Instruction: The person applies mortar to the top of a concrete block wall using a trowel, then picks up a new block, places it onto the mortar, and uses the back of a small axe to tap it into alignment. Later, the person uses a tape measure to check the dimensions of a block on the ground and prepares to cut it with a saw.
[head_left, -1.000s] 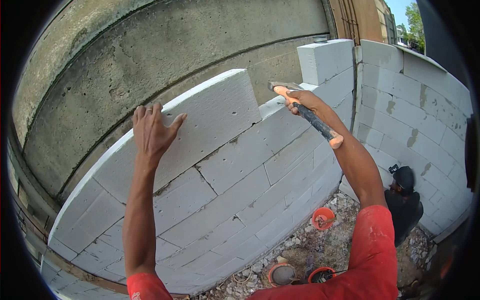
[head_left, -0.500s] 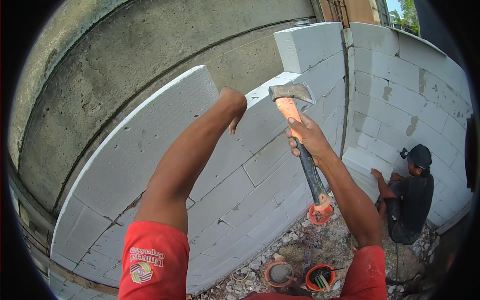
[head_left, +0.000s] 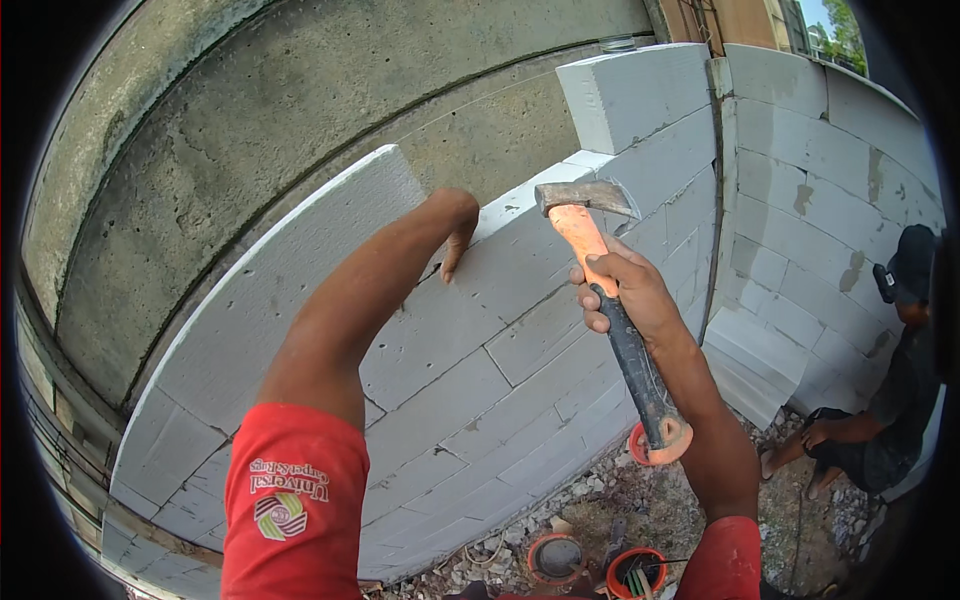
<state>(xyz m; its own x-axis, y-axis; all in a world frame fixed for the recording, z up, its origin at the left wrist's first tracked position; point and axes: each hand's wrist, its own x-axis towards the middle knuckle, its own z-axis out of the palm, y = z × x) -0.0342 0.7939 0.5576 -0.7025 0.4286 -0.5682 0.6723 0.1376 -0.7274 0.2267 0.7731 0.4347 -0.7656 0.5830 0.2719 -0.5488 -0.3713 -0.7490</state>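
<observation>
In my right hand is a hatchet with a worn steel head and an orange and black handle. My fingers wrap the handle below the head, which hangs in front of the block wall. At the end of a large white block on the wall's top left, my left hand bends down at the wrist. Its visible fingers point down against the wall face, apart from the hatchet; the palm and other fingers are hidden. Right of it, a gap in the top course ends at another white block.
A grey concrete wall stands close behind the blocks. Orange buckets sit on rubble below; one bucket holds tools. A person in dark clothes is at the right, near leaning white slabs and a second block wall.
My left hand has come slightly down and left at the block's end. The hatchet has tilted a little, its handle end lower. The other person has moved right, away from the slabs.
</observation>
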